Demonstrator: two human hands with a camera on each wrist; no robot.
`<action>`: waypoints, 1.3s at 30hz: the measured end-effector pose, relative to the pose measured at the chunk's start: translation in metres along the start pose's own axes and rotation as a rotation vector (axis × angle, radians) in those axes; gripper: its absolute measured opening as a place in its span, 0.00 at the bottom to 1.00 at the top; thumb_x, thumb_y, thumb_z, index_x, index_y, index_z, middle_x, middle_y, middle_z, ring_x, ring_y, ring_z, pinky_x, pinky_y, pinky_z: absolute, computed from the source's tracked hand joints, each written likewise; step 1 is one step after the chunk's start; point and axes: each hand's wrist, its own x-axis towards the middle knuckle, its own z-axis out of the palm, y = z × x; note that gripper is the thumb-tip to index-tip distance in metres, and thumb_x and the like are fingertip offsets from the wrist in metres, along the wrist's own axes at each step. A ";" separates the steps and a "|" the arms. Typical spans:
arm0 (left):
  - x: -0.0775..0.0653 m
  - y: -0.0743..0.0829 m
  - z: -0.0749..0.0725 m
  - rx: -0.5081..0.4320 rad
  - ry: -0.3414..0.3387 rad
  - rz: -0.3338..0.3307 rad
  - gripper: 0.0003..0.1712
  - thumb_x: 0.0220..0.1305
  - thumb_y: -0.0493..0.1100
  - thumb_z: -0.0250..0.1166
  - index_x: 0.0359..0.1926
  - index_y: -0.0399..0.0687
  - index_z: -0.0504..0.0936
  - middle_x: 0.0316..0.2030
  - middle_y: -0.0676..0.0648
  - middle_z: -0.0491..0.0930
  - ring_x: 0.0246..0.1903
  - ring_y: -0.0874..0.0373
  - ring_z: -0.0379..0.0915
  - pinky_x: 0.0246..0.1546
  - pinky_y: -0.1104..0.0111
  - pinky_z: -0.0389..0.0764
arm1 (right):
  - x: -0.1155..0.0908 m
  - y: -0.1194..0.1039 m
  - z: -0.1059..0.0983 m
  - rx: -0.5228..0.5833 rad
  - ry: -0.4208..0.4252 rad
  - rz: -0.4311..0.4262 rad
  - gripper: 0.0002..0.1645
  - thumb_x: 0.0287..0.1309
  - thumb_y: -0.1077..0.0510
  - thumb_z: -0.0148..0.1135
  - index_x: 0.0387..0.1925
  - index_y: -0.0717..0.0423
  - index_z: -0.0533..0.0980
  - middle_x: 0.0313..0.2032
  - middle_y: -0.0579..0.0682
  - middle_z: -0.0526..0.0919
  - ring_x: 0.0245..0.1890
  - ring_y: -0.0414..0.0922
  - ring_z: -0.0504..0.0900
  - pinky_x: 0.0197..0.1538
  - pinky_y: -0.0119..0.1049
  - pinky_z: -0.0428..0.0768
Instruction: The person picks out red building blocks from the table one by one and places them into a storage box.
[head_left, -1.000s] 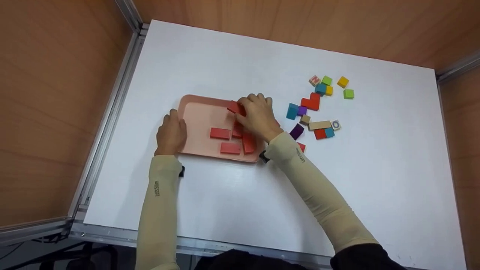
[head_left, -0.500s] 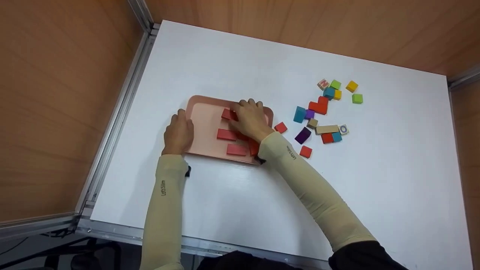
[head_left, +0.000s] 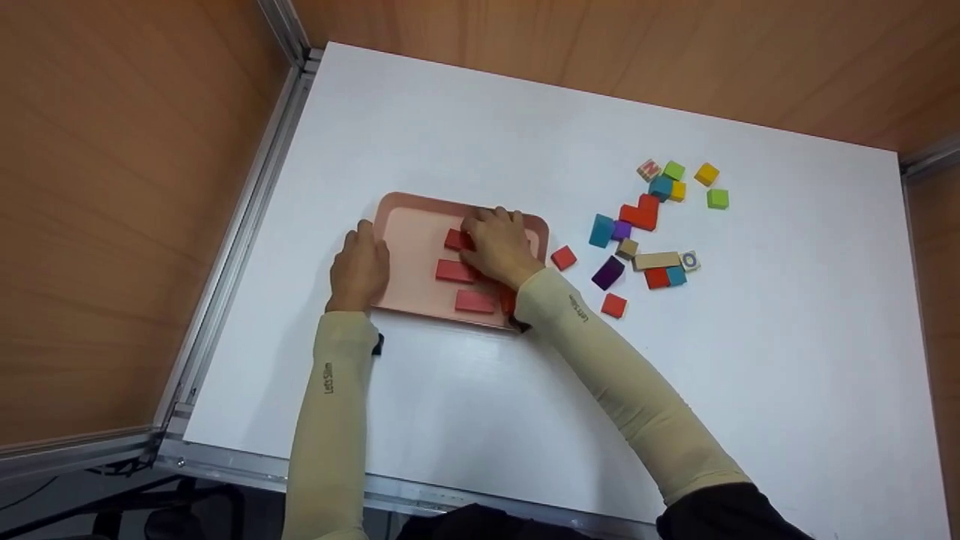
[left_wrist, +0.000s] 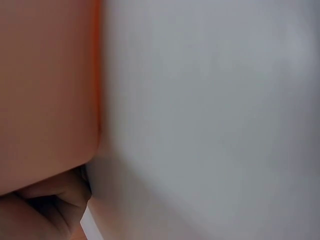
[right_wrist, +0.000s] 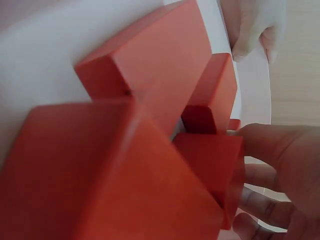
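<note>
The pink tray (head_left: 409,259) lies on the white table in the head view. My left hand (head_left: 360,268) grips its left edge; in the left wrist view curled fingers (left_wrist: 60,202) show against the tray wall (left_wrist: 45,90). My right hand (head_left: 501,246) is inside the tray, holding a red rectangular block (head_left: 455,240) near the far side, partly hidden by the fingers. Two more flat blocks, a middle red one (head_left: 454,271) and a nearer pinkish one (head_left: 474,301), lie below it. Large red blocks (right_wrist: 160,60) fill the right wrist view, beside the right hand (right_wrist: 300,170).
Right of the tray lie two loose red blocks, one nearer (head_left: 613,305) and one by the rim (head_left: 563,258). Further right is a cluster with a purple block (head_left: 608,272), a teal block (head_left: 601,230), a beige bar (head_left: 656,260) and several coloured cubes. Wooden panels (head_left: 600,45) border the table.
The red block under my right hand was tilted and now lies flat, shifted slightly toward the middle block. My right hand moved a little left and nearer. The left hand stays on the tray.
</note>
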 end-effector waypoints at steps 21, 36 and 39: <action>-0.001 -0.003 -0.001 0.025 0.015 0.048 0.19 0.79 0.44 0.45 0.62 0.36 0.63 0.45 0.36 0.70 0.39 0.38 0.74 0.41 0.46 0.74 | -0.035 0.079 -0.048 0.102 0.249 0.097 0.20 0.67 0.49 0.64 0.55 0.54 0.80 0.48 0.51 0.81 0.48 0.50 0.73 0.55 0.50 0.63; 0.002 -0.005 -0.005 0.044 0.021 0.066 0.18 0.79 0.44 0.44 0.59 0.36 0.63 0.44 0.35 0.69 0.38 0.38 0.73 0.39 0.46 0.74 | -0.079 0.181 -0.078 0.162 0.180 0.460 0.26 0.71 0.46 0.59 0.64 0.53 0.73 0.60 0.54 0.75 0.61 0.54 0.66 0.58 0.53 0.58; 0.001 -0.007 -0.007 0.051 0.030 0.071 0.17 0.79 0.44 0.44 0.58 0.36 0.63 0.43 0.35 0.69 0.38 0.37 0.73 0.39 0.45 0.74 | -0.080 0.188 -0.078 0.143 0.198 0.464 0.24 0.71 0.48 0.59 0.63 0.54 0.74 0.59 0.56 0.75 0.61 0.55 0.66 0.57 0.54 0.59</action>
